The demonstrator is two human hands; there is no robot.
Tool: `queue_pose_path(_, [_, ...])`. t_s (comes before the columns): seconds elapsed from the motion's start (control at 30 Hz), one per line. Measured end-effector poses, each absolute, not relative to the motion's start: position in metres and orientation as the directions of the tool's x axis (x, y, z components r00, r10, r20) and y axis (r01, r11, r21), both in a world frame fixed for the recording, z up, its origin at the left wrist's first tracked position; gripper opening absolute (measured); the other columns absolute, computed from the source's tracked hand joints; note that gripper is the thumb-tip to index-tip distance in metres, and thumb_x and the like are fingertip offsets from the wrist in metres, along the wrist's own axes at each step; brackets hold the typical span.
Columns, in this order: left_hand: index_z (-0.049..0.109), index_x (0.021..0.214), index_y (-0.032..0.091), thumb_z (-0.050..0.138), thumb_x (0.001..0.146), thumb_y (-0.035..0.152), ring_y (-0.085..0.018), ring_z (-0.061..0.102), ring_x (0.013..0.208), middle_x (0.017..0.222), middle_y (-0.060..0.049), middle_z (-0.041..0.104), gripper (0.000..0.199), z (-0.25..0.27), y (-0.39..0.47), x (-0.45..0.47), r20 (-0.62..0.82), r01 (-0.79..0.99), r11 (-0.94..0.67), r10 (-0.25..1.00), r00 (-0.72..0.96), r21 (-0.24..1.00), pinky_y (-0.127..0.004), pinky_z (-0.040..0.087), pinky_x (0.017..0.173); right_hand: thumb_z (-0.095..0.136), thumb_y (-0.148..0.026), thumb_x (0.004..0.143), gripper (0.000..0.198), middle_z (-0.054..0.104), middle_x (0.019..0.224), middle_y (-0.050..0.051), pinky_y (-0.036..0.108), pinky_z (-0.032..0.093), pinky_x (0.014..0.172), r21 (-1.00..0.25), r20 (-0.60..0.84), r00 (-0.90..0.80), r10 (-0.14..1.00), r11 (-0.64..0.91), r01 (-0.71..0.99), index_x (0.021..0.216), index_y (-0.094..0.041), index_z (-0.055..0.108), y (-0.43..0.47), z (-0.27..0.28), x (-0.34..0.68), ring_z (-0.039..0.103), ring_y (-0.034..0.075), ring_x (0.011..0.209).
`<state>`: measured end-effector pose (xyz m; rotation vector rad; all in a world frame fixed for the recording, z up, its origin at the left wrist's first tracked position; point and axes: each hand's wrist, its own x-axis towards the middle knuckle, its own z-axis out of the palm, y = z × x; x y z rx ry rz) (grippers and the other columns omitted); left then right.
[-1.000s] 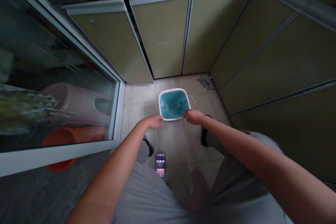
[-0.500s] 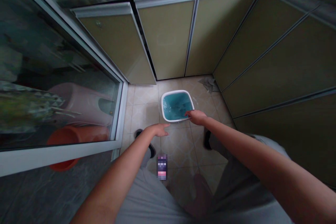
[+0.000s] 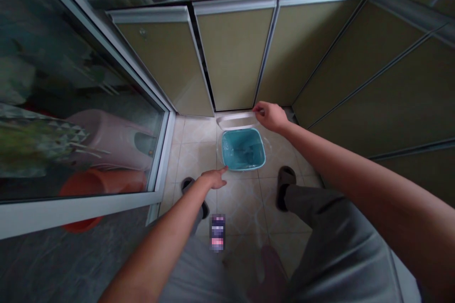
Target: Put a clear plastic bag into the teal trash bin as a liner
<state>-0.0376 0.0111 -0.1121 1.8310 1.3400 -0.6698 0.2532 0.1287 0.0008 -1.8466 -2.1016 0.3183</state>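
Observation:
A teal trash bin stands on the tiled floor between my feet and the cabinets. What looks like thin clear plastic shows around its sides. My right hand pinches the right end of the bin's white rim ring, which is lifted off and tilted up behind the bin. At the bin's front left corner is my left hand, fingers stretched out, the index fingertip at the edge. Nothing shows in that hand.
Beige cabinets close off the back and right, with one left door ajar. A glass sliding door stands at left, an orange bucket behind it. A pixelated object lies on the floor near my feet.
My right hand has risen away from the bin's front right corner, taking the white rim ring off towards the back. My left hand stays near the front edge.

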Motion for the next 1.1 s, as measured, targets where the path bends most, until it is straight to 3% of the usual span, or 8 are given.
queue_pose_path(0.1, [0.034, 0.163, 0.028, 0.067, 0.087, 0.042, -0.038, 0.057, 0.136, 0.152, -0.018, 0.054, 0.084, -0.117, 0.013, -0.040, -0.772, 0.952, -0.146, 0.559, 0.304, 0.269, -0.046, 0.046, 0.108, 0.048, -0.029, 0.097, 0.040, 0.069, 0.132, 0.008, 0.039, 0.052, 0.091, -0.364, 0.188, -0.074, 0.979, 0.139, 0.921, 0.128, -0.026, 0.071, 0.147, -0.007, 0.249, 0.065, 0.028, 0.111])
queue_pose_path(0.23, [0.037, 0.162, 0.030, 0.065, 0.088, 0.044, -0.038, 0.057, 0.136, 0.153, -0.017, 0.054, 0.080, -0.119, 0.015, -0.039, -0.767, 0.956, -0.147, 0.571, 0.293, 0.256, -0.046, 0.046, 0.107, 0.052, -0.030, 0.094, 0.066, 0.032, 0.168, 0.010, 0.048, 0.052, 0.096, -0.338, 0.183, -0.129, 0.975, 0.186, 0.923, 0.159, -0.029, 0.043, 0.159, -0.023, 0.251, 0.054, 0.035, 0.131])
queue_pose_path(0.33, [0.037, 0.162, 0.030, 0.063, 0.089, 0.045, -0.037, 0.058, 0.136, 0.153, -0.016, 0.055, 0.079, -0.118, 0.015, -0.039, -0.769, 0.957, -0.149, 0.571, 0.288, 0.248, -0.045, 0.047, 0.107, 0.061, -0.029, 0.087, 0.092, 0.006, 0.175, 0.009, 0.050, 0.052, 0.094, -0.321, 0.078, -0.133, 0.988, 0.151, 0.935, 0.168, -0.033, 0.019, 0.165, -0.033, 0.254, 0.052, 0.037, 0.131])
queue_pose_path(0.47, [0.041, 0.160, 0.032, 0.065, 0.088, 0.044, -0.035, 0.059, 0.135, 0.152, -0.014, 0.057, 0.077, -0.121, 0.016, -0.040, -0.747, 0.955, -0.137, 0.597, 0.291, 0.262, -0.043, 0.047, 0.107, 0.064, -0.028, 0.083, 0.105, -0.012, 0.174, 0.007, 0.050, 0.052, 0.091, -0.303, 0.003, -0.077, 0.997, 0.075, 0.950, 0.169, -0.038, 0.005, 0.172, -0.045, 0.259, 0.057, 0.035, 0.120])
queue_pose_path(0.7, [0.065, 0.140, 0.029, 0.060, 0.092, 0.036, -0.025, 0.067, 0.122, 0.133, -0.007, 0.072, 0.050, -0.149, 0.028, -0.044, -0.580, 0.893, -0.030, 0.750, 0.318, 0.449, -0.032, 0.049, 0.100, 0.060, -0.031, 0.089, 0.101, -0.023, 0.172, 0.005, 0.055, 0.047, 0.092, -0.216, 0.056, -0.048, 0.997, 0.059, 0.975, 0.168, -0.039, -0.003, 0.179, -0.049, 0.267, 0.054, 0.036, 0.119])
queue_pose_path(0.9, [0.073, 0.112, 0.020, 0.066, 0.088, 0.033, -0.019, 0.071, 0.085, 0.097, -0.007, 0.078, 0.028, -0.175, 0.054, -0.045, -0.482, 0.722, 0.353, 0.876, -0.030, 0.596, -0.027, 0.052, 0.079, 0.060, -0.030, 0.089, 0.101, -0.016, 0.174, 0.005, 0.052, 0.048, 0.090, -0.176, 0.079, -0.041, 0.996, 0.054, 0.983, 0.169, -0.038, -0.002, 0.176, -0.044, 0.270, 0.053, 0.037, 0.121])
queue_pose_path(1.0, [0.067, 0.120, 0.018, 0.066, 0.088, 0.034, -0.020, 0.071, 0.088, 0.102, -0.009, 0.077, 0.036, -0.183, 0.063, -0.044, -0.535, 0.695, 0.482, 0.829, -0.164, 0.534, -0.027, 0.051, 0.078, 0.059, -0.027, 0.087, 0.100, -0.011, 0.174, 0.005, 0.053, 0.049, 0.092, -0.230, 0.079, -0.050, 0.996, 0.067, 0.971, 0.169, -0.038, 0.002, 0.165, -0.044, 0.271, 0.055, 0.035, 0.120])
queue_pose_path(1.1, [0.048, 0.144, 0.016, 0.061, 0.090, 0.041, -0.025, 0.069, 0.108, 0.126, -0.016, 0.070, 0.061, -0.189, 0.067, -0.045, -0.630, 0.638, 0.591, 0.749, -0.207, 0.493, -0.029, 0.052, 0.079, 0.060, -0.026, 0.085, 0.097, -0.006, 0.175, 0.004, 0.052, 0.050, 0.093, -0.326, 0.123, -0.056, 0.991, 0.094, 0.941, 0.168, -0.039, 0.011, 0.154, -0.046, 0.275, 0.058, 0.034, 0.118])
